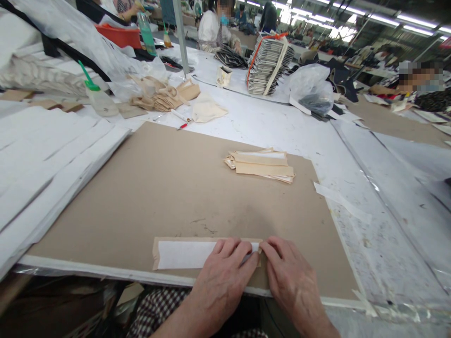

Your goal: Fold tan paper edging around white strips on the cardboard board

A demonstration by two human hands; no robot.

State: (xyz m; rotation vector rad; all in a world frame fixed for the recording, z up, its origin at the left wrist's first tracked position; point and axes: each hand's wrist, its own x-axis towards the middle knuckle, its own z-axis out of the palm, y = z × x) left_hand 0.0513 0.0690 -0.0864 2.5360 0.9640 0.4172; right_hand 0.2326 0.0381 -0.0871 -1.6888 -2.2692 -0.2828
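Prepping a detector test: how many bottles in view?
3: squeeze bottle beyond the white sheets; green bottle beside the red basin; amber bottle right of both. More may be hidden.

Backs upward, close together
Our left hand (229,265) has bent fingers; our right hand (291,270) curls just beside it, both forearms (185,314) angled inward.

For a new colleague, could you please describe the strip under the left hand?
Find the big brown board, then its near edge. There a strip lies flat, its right part under the left hand. Unlike the piled strips farther back, it lies alone, white with a beige border.
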